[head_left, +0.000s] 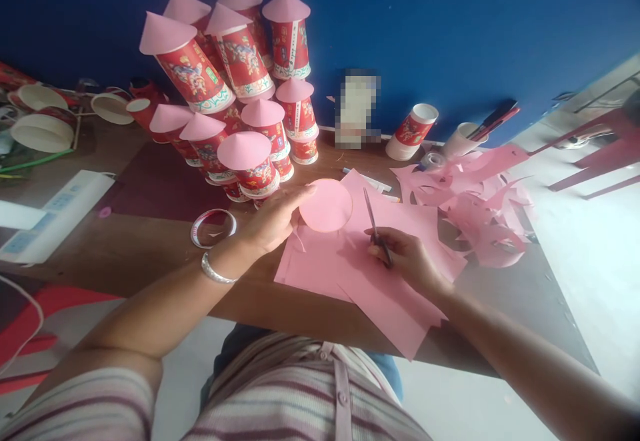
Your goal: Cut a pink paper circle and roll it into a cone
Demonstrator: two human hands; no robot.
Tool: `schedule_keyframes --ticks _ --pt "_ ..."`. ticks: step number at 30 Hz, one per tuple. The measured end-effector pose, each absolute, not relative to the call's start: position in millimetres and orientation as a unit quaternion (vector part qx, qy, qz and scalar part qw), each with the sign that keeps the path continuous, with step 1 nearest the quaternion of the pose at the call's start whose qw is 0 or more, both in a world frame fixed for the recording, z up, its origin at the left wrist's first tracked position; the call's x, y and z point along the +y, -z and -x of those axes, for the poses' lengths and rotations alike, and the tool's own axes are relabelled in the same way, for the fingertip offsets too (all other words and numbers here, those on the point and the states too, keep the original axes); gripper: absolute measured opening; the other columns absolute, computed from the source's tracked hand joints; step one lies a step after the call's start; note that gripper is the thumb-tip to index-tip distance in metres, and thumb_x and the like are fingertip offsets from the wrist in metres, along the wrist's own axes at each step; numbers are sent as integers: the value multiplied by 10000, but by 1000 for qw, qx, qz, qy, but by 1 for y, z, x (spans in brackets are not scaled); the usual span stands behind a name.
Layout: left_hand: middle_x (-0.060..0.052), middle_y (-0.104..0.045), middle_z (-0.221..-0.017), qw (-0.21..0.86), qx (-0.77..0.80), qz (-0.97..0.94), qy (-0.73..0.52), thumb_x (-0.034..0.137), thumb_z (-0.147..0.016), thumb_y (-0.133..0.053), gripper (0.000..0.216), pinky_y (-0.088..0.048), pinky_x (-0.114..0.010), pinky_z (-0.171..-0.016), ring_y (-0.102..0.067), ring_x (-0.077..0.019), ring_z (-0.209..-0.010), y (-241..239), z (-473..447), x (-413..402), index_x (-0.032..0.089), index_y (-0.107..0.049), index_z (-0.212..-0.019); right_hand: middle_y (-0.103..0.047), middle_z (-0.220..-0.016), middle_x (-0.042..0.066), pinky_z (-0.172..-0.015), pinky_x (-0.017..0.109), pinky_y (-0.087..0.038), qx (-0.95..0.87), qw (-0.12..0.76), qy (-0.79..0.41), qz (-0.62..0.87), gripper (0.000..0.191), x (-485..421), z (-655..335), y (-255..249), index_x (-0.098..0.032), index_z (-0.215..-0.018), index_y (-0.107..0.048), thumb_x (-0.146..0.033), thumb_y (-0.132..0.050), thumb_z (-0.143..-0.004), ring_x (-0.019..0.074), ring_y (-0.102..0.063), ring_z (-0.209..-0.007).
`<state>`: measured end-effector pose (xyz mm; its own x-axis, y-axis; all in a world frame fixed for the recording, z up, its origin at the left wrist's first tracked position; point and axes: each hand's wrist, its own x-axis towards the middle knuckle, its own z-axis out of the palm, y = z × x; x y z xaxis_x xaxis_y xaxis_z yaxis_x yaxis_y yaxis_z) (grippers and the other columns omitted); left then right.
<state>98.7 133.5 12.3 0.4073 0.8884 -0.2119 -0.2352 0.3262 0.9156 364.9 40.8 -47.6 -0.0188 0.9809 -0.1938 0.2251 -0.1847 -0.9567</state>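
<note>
Below my striped, buttoned shirt front point(280, 394), on the near side, both my forearms reach out over the brown tabletop point(175, 278) and slant inward toward each other. My left arm comes from the lower left, bent at the elbow, a silver patterned bangle point(217, 271) around its wrist. My left hand point(285, 220) is closed in a light pinch, its thumb stretched along the left edge of a flat, round pink paper disc point(326, 206), which sits above the far left part of some overlapping pink paper sheets point(320, 268). A thin pink strip point(301, 240) hangs just below that hand.

From the lower right, my right arm runs nearly straight, and my right hand point(395, 251) is curled around the handles of dark metal scissors point(372, 218); whether my fingers are through the loops, I cannot tell. The blades point away from me, slightly left, just beside the disc and apart from it.

Farther out, curled pink paper offcuts point(490, 221) lie heaped to the right. Stacked red printed paper cups with pink paper cones point(250, 173) stand at left, before a blue wall point(450, 28).
</note>
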Motion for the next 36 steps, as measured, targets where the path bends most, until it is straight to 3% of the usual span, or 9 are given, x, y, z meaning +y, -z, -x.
schedule_keyframes --ticks 3,9,13,20,25,29,32,36 --pt "-104 -799 -1052 727 372 -403 -414 501 -806 -871 436 -547 -276 -683 -721 -270 -1035 -5 -98 138 138 -801 -1036 -713 -791 45 -550 291 -469 -495 385 -498 598 610 49 -365 46 -175 -1141 -791 -647 -852 -759 149 -563 -631" --pt "-114 -780 -1234 729 371 -399 -414 506 -838 -857 484 -588 -410 -994 -674 -316 -1253 0 -93 140 170 -779 -1178 -685 -759 27 -559 285 -453 -501 384 -488 603 589 61 -365 43 -170 -1125 -791 -616 -858 -745 143 -545 -631" --pt "-117 -784 -1222 729 376 -406 -403 534 -830 -862 462 -580 -468 -1036 -664 -331 -1276 -4 -88 137 177 -793 -1116 -677 -767 16 -577 282 -448 -504 390 -485 599 498 59 -364 43 -180 -1118 -791 -537 -848 -776 139 -547 -645" --pt "-100 -800 -1153 730 389 -429 -362 564 -830 -858 425 -596 -461 -1000 -672 -334 -1272 -14 -71 128 196 -801 -1036 -693 -793 34 -572 290 -470 -521 374 -453 620 474 54 -360 36 -189 -1134 -796 -562 -815 -842 154 -560 -657" --pt "-78 -803 -1103 720 395 -438 -366 520 -915 -798 347 -602 -363 -953 -711 -267 -1177 -5 -62 121 214 -811 -1079 -723 -821 43 -617 302 -498 -520 384 -440 623 483 58 -356 33 -198 -1134 -801 -593 -807 -856 163 -591 -685" --pt "-71 -782 -951 706 375 -460 -388 533 -940 -766 380 -599 -292 -783 -718 -207 -930 0 -70 123 179 -816 -1070 -701 -772 30 -616 311 -490 -505 419 -439 614 500 70 -348 35 -192 -1085 -791 -620 -816 -829 152 -566 -659" --pt "-34 -715 -773 695 386 -475 -377 580 -918 -771 432 -546 -268 -598 -630 -157 -692 -3 -82 128 162 -810 -1025 -706 -743 33 -620 323 -517 -499 441 -468 581 575 78 -343 32 -185 -1070 -771 -693 -808 -802 168 -599 -666" --pt "-43 -742 -856 683 389 -486 -382 616 -871 -801 485 -524 -270 -562 -634 -171 -730 -9 -99 134 172 -795 -1067 -779 -909 84 -680 335 -554 -459 466 -540 530 610 78 -335 25 -187 -1143 -732 -683 -829 -801 208 -699 -783"
